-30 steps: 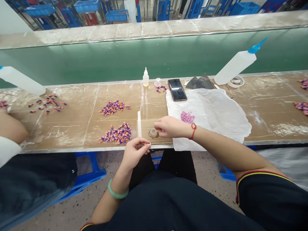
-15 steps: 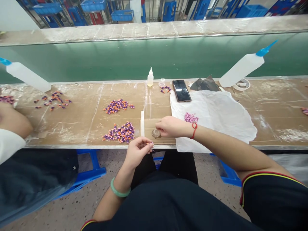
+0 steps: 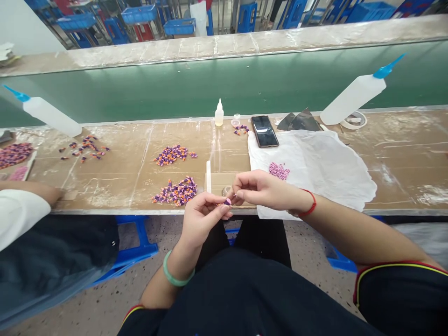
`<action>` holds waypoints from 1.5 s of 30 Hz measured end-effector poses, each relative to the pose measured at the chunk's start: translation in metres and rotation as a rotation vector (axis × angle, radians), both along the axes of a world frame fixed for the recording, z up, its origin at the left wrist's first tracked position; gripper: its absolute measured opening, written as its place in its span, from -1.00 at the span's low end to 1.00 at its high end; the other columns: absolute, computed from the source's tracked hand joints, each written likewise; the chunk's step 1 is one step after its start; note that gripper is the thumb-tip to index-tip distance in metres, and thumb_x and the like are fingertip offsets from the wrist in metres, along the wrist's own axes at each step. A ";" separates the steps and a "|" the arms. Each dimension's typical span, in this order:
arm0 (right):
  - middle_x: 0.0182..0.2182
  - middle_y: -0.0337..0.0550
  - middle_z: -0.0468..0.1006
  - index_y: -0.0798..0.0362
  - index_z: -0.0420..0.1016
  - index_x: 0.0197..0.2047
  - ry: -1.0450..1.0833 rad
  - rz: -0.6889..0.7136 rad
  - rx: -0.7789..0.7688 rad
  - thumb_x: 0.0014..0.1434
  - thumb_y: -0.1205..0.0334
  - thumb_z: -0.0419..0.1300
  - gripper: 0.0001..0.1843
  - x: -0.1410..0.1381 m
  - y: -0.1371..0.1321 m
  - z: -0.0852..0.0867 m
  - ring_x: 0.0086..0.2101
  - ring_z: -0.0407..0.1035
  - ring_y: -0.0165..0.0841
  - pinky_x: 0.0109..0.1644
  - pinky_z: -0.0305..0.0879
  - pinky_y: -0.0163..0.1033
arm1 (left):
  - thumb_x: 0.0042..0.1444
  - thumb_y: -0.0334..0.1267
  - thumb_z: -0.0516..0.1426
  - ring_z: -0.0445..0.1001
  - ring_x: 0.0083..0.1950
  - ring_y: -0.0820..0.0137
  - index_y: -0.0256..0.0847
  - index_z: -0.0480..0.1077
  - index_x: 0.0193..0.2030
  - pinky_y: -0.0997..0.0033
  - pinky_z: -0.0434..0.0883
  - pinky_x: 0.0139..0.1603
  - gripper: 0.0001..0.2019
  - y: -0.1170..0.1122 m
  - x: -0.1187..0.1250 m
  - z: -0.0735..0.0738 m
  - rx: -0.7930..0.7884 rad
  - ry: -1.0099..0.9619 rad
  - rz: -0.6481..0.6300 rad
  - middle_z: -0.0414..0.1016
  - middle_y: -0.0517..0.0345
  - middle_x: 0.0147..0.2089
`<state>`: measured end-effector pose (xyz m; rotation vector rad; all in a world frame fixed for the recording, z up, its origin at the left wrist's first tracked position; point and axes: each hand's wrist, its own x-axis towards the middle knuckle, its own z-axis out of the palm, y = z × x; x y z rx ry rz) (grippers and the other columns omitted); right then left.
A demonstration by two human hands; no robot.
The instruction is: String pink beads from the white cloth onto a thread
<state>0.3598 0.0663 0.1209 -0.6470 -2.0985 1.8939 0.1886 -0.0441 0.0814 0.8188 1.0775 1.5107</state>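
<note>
My left hand [image 3: 205,214] is closed in a pinch on a small purple piece [image 3: 227,201] just off the bench's front edge. My right hand [image 3: 261,189] is closed too, its fingertips meeting the left hand's at that piece; what it holds is too small to name. Behind the fingers a small round clear dish [image 3: 227,190] sits on a cardboard square beside a white stick [image 3: 208,176]. Two heaps of purple-and-orange pieces [image 3: 177,191] lie left of the hands. A little pile of pink pieces [image 3: 278,170] rests on a white sheet [image 3: 325,168].
A phone [image 3: 264,131], a small glue bottle [image 3: 219,113] and a tiny clear cup [image 3: 236,120] stand at the back. Large squeeze bottles [image 3: 353,97] [image 3: 51,116] lean against the green wall. A co-worker's arm [image 3: 24,205] rests at the left by more pieces.
My right hand has lifted off the round dish and come back toward me to meet the left hand's fingertips. The left hand now shows a purple piece in its pinch.
</note>
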 end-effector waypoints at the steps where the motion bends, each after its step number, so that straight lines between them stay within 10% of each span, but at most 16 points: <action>1: -0.39 -0.16 0.56 0.05 0.33 -0.36 0.008 -0.002 0.004 0.19 0.21 0.20 -0.85 0.001 -0.004 0.004 -0.33 0.49 -0.36 -0.23 0.42 -0.28 | -0.12 -0.11 0.47 0.59 -0.55 0.44 -0.23 0.57 -0.39 0.57 0.56 -0.51 -0.72 0.000 0.002 0.004 0.022 -0.002 -0.001 0.64 0.15 -0.46; 45: -0.51 -0.25 0.52 0.06 0.38 -0.41 0.007 -0.056 0.487 0.20 0.33 0.10 -0.85 0.009 -0.034 0.040 -0.50 0.35 -0.47 -0.44 0.23 -0.38 | -0.08 -0.13 0.46 0.60 -0.52 0.42 -0.20 0.59 -0.41 0.51 0.60 -0.48 -0.77 -0.012 0.018 0.023 0.139 0.077 0.054 0.64 0.16 -0.44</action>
